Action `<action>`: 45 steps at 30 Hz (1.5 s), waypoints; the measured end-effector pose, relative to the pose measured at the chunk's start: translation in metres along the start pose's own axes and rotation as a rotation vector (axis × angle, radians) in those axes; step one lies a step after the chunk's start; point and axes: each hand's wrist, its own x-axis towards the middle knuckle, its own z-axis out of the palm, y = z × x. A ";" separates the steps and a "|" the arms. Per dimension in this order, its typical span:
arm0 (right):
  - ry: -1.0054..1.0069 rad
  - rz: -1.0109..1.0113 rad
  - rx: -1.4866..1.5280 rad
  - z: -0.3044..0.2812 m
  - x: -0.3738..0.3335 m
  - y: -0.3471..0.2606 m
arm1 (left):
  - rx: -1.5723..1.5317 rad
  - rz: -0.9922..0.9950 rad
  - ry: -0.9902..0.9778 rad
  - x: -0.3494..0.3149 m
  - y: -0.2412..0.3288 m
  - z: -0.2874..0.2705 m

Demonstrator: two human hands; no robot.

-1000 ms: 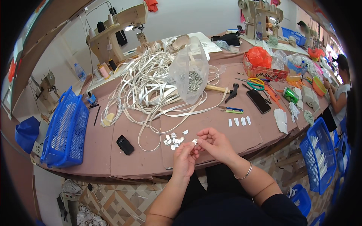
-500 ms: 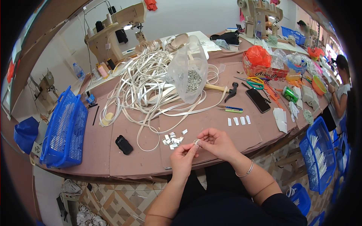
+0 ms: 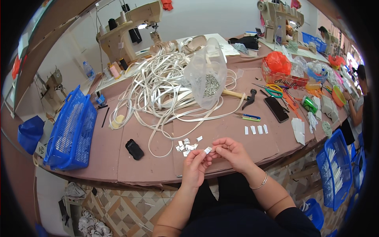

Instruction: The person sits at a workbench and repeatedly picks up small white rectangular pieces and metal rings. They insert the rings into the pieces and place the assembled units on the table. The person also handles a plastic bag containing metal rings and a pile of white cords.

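Over the table's front edge, my left hand (image 3: pixel 196 167) pinches a small white folded tag (image 3: pixel 207 150) between thumb and index finger. Close against it, my right hand (image 3: pixel 233 155) has its thumb and fingertips pressed together; whatever lies between them is too small to make out. A loose pile of similar white tags (image 3: pixel 186 147) rests just beyond my left hand. Off to the right, several more white tags (image 3: pixel 253 130) stand in a neat row on the brown table covering.
Tangled white strapping (image 3: pixel 158 87) fills the middle, beside a clear bag (image 3: pixel 205 75) of small metal pieces. Around lie a hammer (image 3: pixel 249 99), thread snips (image 3: pixel 250 117), a phone (image 3: pixel 276 109) and a black object (image 3: pixel 134 149). Blue baskets (image 3: pixel 75 134) flank the table; a person (image 3: pixel 357 98) sits far right.
The white tag now shows plainly above my left fingertips, where before it was mostly covered. My right fingers have shifted slightly off it. The whole view has moved a little.
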 end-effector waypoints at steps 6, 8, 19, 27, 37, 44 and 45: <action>0.033 -0.012 -0.112 0.002 0.004 0.007 | 0.013 -0.035 -0.008 0.001 -0.004 -0.004; 0.022 -0.013 -0.156 0.003 0.004 0.008 | 0.040 -0.046 -0.015 0.001 -0.004 -0.004; 0.060 -0.219 -0.527 0.013 -0.011 0.016 | 0.417 0.194 0.037 -0.001 -0.013 -0.014; 0.116 -0.289 -1.176 -0.033 0.002 0.002 | 0.953 0.358 0.249 0.013 -0.009 -0.040; -0.084 0.013 -1.665 -0.143 0.050 -0.045 | 1.883 0.869 0.238 0.034 0.018 -0.047; -0.013 -0.079 -1.779 -0.119 0.039 -0.057 | 1.738 0.927 0.271 0.038 0.018 -0.029; 0.044 -0.201 -1.679 -0.109 0.033 -0.056 | 1.709 0.918 0.156 0.038 0.014 -0.029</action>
